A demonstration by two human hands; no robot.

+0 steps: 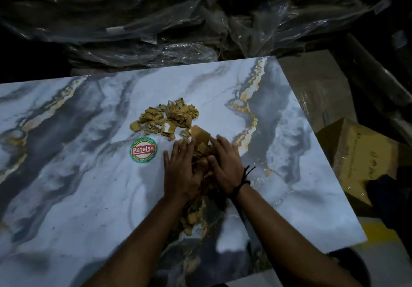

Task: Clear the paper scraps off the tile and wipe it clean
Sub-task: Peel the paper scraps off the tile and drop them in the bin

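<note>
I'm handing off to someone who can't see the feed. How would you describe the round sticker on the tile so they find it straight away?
Start from the big marble-patterned tile with grey and gold veins. Near its middle, just left of the left hand and below the loose heap of paper scraps, sits the sticker. It is the only flat, round item: green rim, red band, white lettering reading Patelsa.

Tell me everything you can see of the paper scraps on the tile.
The paper scraps are small torn brownish-yellow pieces, looking like thin card or paper. One loose heap lies near the middle of the marbled tile, beyond the round sticker. A second bunch sits between the left hand and right hand, which press in on it from both sides, with more trailing toward the person.
</note>
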